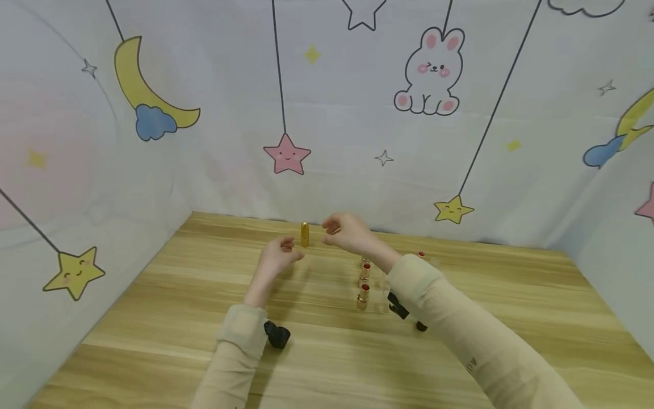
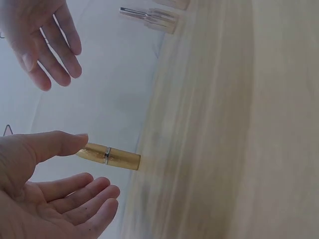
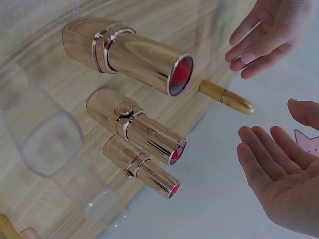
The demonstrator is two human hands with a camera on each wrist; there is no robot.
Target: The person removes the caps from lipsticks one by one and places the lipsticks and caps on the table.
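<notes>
A closed gold lipstick tube point(image 1: 305, 234) with a rounded top and a thin silver band stands upright near the back of the table. My left hand point(image 1: 277, 255) is just left of it, fingers loosely bent and nothing held. To its right and slightly higher is my right hand point(image 1: 349, 233), also holding nothing, thumb and fingers apart. In the right wrist view, a gap separates the lipstick point(image 3: 227, 97) from both hands. Three uncapped gold lipsticks with red tips, the nearest one point(image 3: 144, 59) largest, stand in a row right of the closed tube.
Clear caps point(image 3: 47, 144) stand beside the row of lipsticks. Another gold tube point(image 3: 7, 228) is partly visible at that view's lower left corner. The wooden table point(image 1: 168, 318) meets a white curtain point(image 1: 230, 113) with cartoon prints at the back and sides.
</notes>
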